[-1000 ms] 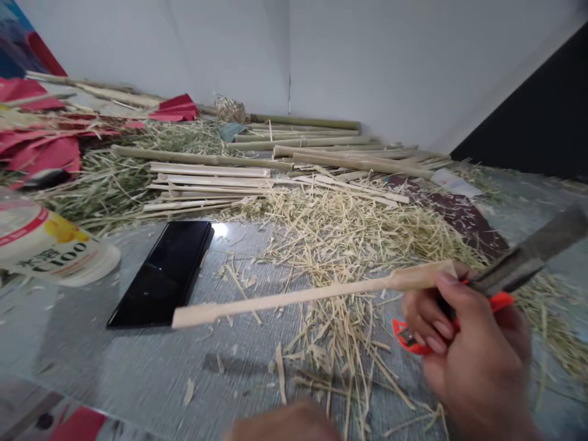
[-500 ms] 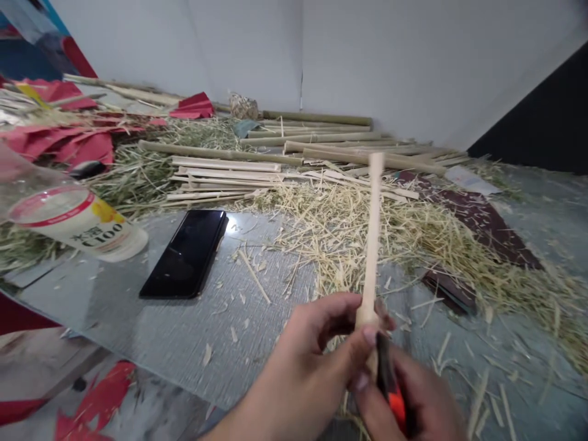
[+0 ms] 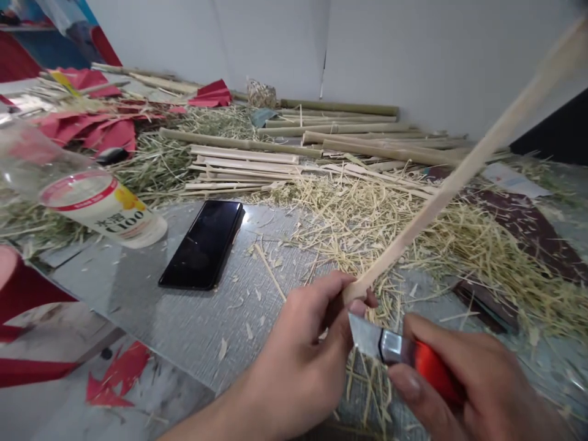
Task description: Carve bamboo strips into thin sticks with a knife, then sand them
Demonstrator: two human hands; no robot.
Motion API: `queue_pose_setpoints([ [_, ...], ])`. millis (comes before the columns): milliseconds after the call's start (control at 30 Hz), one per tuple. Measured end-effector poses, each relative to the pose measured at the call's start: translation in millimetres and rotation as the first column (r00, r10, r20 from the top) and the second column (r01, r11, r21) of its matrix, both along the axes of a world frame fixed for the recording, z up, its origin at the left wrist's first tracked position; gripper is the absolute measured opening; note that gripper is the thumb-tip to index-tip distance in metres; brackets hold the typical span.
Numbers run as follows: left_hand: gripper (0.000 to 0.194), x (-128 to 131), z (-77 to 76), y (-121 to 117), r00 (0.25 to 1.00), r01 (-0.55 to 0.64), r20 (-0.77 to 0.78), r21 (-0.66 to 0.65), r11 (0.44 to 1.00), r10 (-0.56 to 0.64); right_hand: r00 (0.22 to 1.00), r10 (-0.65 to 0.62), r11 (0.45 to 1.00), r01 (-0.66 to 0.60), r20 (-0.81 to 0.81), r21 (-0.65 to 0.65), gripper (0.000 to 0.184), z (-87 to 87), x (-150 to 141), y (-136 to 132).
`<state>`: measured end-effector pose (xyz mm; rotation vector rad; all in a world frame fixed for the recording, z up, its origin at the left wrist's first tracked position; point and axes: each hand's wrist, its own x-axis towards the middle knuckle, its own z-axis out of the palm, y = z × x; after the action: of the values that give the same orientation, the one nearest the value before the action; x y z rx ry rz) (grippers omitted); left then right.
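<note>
Strip (image 3: 452, 188), perhaps bamboo, over grey tabletop (image 3: 211, 331)

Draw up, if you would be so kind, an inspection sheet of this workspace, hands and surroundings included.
Surface: grey table, strewn with small shavings.
Things in use: pale bamboo strip, raised at a slant; red-handled knife, blade exposed.
Clutter: heap of shavings, phone lying flat, labelled bottle on its side, split bamboo pieces and poles behind.
Hands: left hand holds the strip near its lower end; right hand grips the knife, blade towards the left hand; contact unclear.
Cables: nothing seen.
Surroundings: pale wall behind; red scrap beyond the table's edge.
</note>
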<state>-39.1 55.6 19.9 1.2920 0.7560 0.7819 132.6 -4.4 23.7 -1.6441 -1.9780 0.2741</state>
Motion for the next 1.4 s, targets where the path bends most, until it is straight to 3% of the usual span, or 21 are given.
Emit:
queue_pose_setpoints([
  [133,0.019,-3,-1.8,0,0.996,0.084,-0.020,-0.009,0.996,-0.084,0.999,0.018,0.997,-0.021,0.037,0.075,0.051,-5.4,-2,10],
  [300,0.016,-9,-9.8,-7,0.979,-0.024,-0.199,0.126,0.992,0.049,0.999,0.005,0.995,-0.010,0.050,0.095,0.046,-5.4,-2,14],
  [467,0.013,-10,-4.2,-8,0.945,0.024,-0.324,0.230,0.973,0.053,0.988,-0.030,0.989,0.007,0.154,0.148,0.039,-6.1,2,13],
  [600,0.012,-6,1.8,-1,0.953,0.054,-0.302,0.273,0.960,0.033,0.980,-0.049,0.975,0.005,0.192,0.221,0.043,-6.4,2,14],
  [733,0.012,-2,2.7,5,0.969,0.132,-0.238,0.249,0.960,-0.071,0.965,-0.054,0.974,-0.005,0.255,0.226,0.049,-10.6,4,12],
  [1000,0.014,0,-3.9,4,0.981,0.107,-0.171,0.091,0.990,-0.091,0.921,-0.033,0.968,-0.067,0.388,0.242,0.058,-10.2,9,13],
  [1133,0.015,-1,-6.2,5,0.980,0.127,-0.163,0.079,0.989,-0.113,0.914,-0.104,0.964,-0.005,0.393,0.267,0.061,-16.3,12,10],
  [1400,0.016,3,-13.2,4,0.988,0.094,-0.126,0.026,0.995,-0.090,0.832,-0.120,0.984,0.025,0.542,0.179,0.044,-24.0,19,-4],
])
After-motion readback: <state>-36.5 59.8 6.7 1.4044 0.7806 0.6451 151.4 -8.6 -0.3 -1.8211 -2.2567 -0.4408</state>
